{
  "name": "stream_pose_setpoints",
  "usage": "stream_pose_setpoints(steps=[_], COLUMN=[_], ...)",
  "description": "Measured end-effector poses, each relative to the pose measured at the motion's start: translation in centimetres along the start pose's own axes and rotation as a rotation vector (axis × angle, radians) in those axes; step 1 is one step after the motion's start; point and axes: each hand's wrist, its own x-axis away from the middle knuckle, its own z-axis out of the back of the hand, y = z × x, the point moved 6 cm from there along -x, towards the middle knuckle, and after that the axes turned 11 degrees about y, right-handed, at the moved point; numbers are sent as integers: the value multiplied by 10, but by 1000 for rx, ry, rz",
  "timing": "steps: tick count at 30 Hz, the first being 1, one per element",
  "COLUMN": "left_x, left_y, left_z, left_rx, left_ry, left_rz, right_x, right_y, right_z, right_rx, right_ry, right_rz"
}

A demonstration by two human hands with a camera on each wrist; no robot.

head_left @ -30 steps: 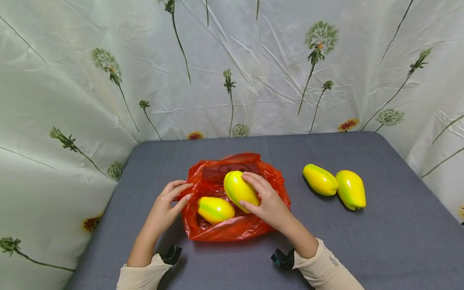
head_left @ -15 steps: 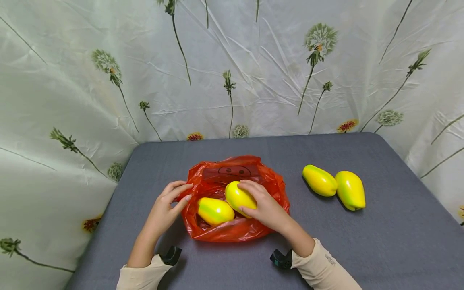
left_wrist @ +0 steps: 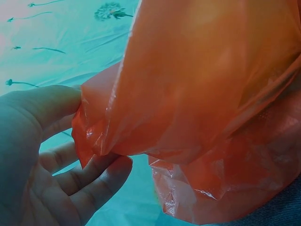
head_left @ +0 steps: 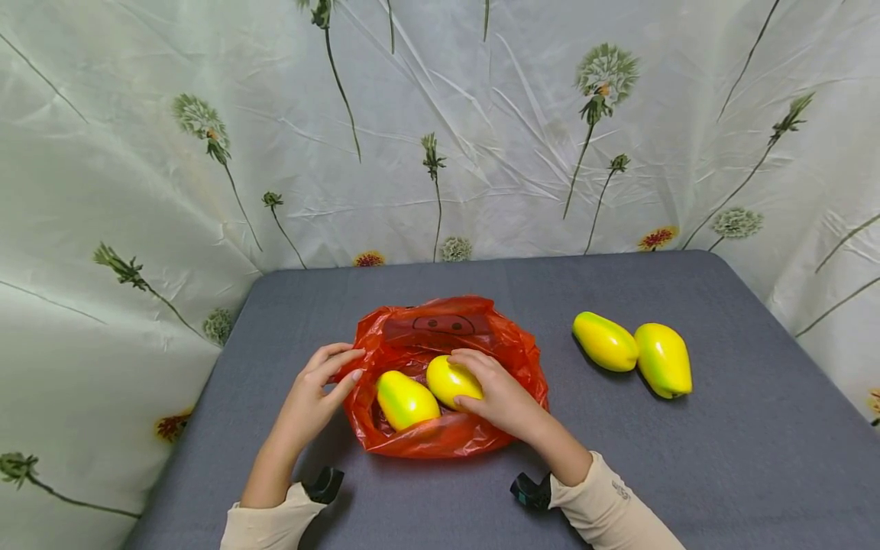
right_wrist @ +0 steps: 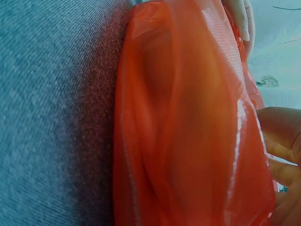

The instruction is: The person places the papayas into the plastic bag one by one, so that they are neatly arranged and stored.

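Observation:
A red plastic bag lies with its mouth spread, two yellow-green fruits inside. My right hand reaches into it, fingers and thumb round the right fruit; the left fruit lies beside it. At the bag's left edge, my left hand pinches the rim between thumb and fingers. The left wrist view has that hand at the red plastic. In the right wrist view the bag's side hides the fruit, with part of my right hand behind it.
Two more yellow-green fruits, one touching the other, lie on the grey table right of the bag. A white curtain printed with flowers hangs behind and at both sides.
My right hand has lowered its fruit into the bag, down beside the other one. That left fruit has turned, its narrower end now pointing up and left. My left hand has stayed at the rim.

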Motion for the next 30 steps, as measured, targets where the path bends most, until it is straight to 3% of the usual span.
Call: stream_pose_setpoints(steps=[8,16,30], left_x=[-1,-1,0], left_y=[2,2,2], left_z=[0,0,0], left_rx=[-8,-8,-7], left_ry=[1,-2,-4], left_rz=[-5,-7,-5], right_x=[-1,-1,4], right_y=[-2,-15,-26], right_z=[3,16,63], right_rx=[-32,-80,-104], right_ry=[35,147,324], right_rz=[40,167,242])
